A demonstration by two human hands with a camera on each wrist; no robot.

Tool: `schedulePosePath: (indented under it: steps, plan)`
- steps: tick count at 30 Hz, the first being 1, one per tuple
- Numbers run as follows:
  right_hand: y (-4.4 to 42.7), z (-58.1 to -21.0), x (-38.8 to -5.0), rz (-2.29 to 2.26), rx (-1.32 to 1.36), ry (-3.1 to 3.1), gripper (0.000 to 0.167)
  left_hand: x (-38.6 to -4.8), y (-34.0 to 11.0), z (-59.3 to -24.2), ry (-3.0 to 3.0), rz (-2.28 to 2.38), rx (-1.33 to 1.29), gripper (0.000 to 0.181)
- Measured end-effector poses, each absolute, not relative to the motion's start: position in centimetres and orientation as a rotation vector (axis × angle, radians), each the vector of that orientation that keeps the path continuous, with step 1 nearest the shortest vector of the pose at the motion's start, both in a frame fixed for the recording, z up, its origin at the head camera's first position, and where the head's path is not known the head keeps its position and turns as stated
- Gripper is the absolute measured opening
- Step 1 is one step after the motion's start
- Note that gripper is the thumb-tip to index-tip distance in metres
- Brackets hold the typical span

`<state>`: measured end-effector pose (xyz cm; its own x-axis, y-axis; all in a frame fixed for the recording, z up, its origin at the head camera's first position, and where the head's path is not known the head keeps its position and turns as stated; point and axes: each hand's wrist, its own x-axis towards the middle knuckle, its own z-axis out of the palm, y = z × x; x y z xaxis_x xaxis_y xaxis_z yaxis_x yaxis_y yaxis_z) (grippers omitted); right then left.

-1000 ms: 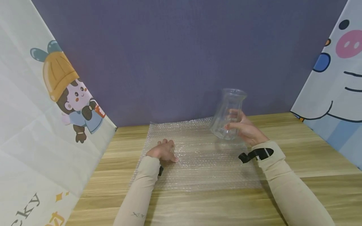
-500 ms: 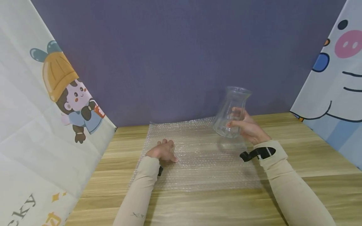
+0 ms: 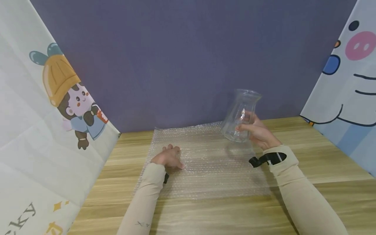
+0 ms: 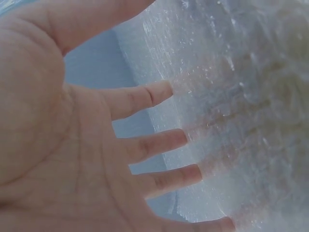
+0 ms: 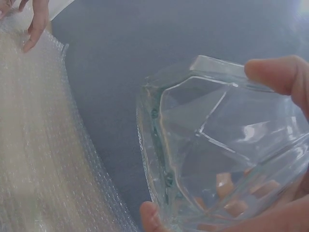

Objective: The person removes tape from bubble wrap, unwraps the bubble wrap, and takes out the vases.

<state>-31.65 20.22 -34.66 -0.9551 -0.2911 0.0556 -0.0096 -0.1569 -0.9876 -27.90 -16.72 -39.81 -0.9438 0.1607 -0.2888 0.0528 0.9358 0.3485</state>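
Observation:
A clear glass vase (image 3: pixel 239 122) with a flared rim tilts to the right above the far right part of a bubble wrap sheet (image 3: pixel 205 176). My right hand (image 3: pixel 258 132) grips it round the body, thumb in front and fingers behind. In the right wrist view the vase (image 5: pixel 212 145) shows its faceted base between thumb and fingers. My left hand (image 3: pixel 168 157) rests fingertips down on the left part of the sheet, fingers spread and slightly bent. The left wrist view shows that palm (image 4: pixel 72 145) with the fingertips touching the bubble wrap (image 4: pixel 251 106).
The sheet lies flat on a wood-grain table (image 3: pixel 205 217), its far edge at a plain blue-grey wall (image 3: pixel 176 58). Printed cartoon panels stand at the left (image 3: pixel 26 130) and right (image 3: pixel 358 107). Black wrist straps sit on both sleeves.
The right hand has moved the vase slightly to the right and up, away from the sheet's middle. The left hand has stayed in place on the bubble wrap.

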Motion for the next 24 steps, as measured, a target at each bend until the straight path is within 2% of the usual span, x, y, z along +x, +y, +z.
schedulePosePath:
  steps: [8, 16, 24]
  plan:
    - [20.11, -34.45, -31.54, -2.181, -0.269, 1.936, 0.076, -27.76, -16.57, -39.66, 2.782, 0.499, 0.111, 0.084]
    - [20.3, -34.53, -31.48, -2.22, -0.246, 1.9, 0.066, -27.97, -16.41, -40.01, 2.823, 0.407, 0.071, 0.078]
    - [20.54, -34.39, -31.61, -2.211, -0.217, 1.911, 0.076, -28.29, -16.45, -40.4, 2.847, 0.409, 0.014, 0.078]
